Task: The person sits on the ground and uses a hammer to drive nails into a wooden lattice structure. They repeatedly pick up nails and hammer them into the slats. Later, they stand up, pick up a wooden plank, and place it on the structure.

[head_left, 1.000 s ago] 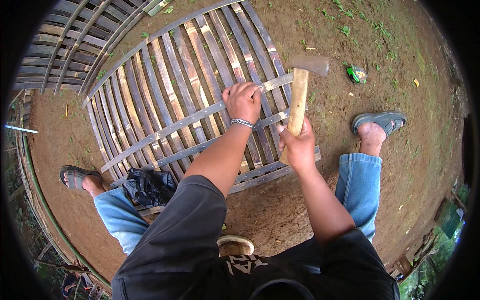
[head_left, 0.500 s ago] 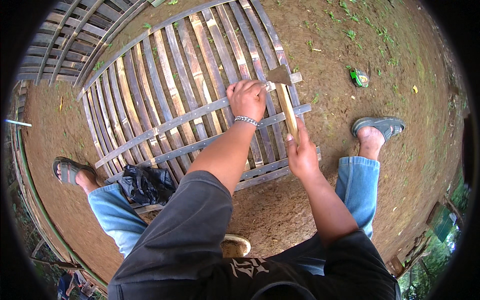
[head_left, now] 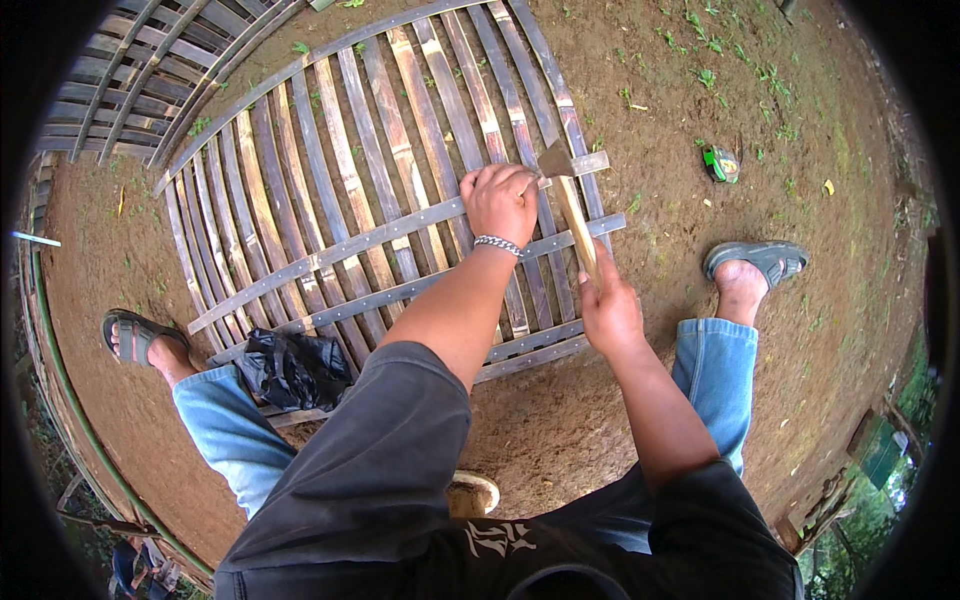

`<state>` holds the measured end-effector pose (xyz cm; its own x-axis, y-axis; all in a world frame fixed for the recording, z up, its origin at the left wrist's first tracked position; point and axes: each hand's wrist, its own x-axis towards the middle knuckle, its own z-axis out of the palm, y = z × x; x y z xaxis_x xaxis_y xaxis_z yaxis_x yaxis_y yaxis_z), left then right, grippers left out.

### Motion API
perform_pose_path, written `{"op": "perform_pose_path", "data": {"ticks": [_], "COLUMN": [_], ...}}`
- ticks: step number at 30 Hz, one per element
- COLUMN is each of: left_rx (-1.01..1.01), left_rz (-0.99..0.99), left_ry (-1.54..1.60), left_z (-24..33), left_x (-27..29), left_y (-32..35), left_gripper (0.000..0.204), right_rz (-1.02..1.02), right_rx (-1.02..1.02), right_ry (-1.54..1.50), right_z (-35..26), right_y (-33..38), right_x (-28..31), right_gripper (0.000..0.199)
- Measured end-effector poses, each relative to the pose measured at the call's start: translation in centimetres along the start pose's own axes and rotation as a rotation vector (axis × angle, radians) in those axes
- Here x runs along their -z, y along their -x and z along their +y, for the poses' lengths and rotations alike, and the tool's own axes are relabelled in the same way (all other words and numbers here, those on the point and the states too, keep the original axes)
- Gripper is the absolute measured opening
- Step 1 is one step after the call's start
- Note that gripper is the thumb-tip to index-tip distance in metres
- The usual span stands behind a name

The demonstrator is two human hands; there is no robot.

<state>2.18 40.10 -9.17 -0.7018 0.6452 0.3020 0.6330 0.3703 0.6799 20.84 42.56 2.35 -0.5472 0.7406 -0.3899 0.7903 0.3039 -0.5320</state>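
Note:
A slatted bamboo panel (head_left: 405,150) lies on the ground before me, its long slats crossed by several dark strips. Over the upper cross strip (head_left: 350,244), near its right end, my left hand (head_left: 500,205) is closed, fingertips pressed together; anything pinched in them is too small to make out. My right hand (head_left: 612,305) grips the wooden handle of a hatchet (head_left: 576,218). Its flat metal head (head_left: 556,160) is at the strip's right end, just beside my left fingertips.
A black plastic bag (head_left: 292,370) rests on the panel's near left corner. On the dirt to the right lies a green and black tape measure (head_left: 721,164). Another slatted panel (head_left: 150,75) stands at the far left. My sandalled feet flank the panel.
The view has shifted slightly. The hatchet head sits a little differently beside my left fingertips; both hands keep nearly the same places and hold.

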Motion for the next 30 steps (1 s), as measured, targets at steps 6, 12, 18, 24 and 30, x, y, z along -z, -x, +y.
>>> {"op": "perform_pose_path", "data": {"ticks": [6,12,18,24,30], "left_rx": [0.021,0.027,0.011,0.119,0.106], "left_rz": [0.005,-0.004,0.000,-0.073,-0.274], "left_ry": [0.027,-0.016,0.012,0.090,-0.413], "left_z": [0.3,0.2,0.3,-0.2,-1.9], "left_x": [-0.3,0.0,0.0,1.0,1.3], "left_y": [0.0,0.2,0.1,-0.1,-4.0], "left_gripper": [0.006,0.006,0.006,0.023,0.060], "right_rz": [0.138,0.113,-0.009,0.177,-0.019], "right_rx": [0.147,0.081,-0.004,0.186,-0.024], "right_ry": [-0.085,-0.071,-0.033,-0.068,0.019], "right_z": [1.2,1.0,1.8,-0.5,-0.5], "right_y": [-0.2,-0.2,-0.3,0.1,-0.2], "right_x": [-0.9,-0.8,-0.5,1.0,-0.6], "right_gripper": [0.055,0.056,0.056,0.056,0.057]}}
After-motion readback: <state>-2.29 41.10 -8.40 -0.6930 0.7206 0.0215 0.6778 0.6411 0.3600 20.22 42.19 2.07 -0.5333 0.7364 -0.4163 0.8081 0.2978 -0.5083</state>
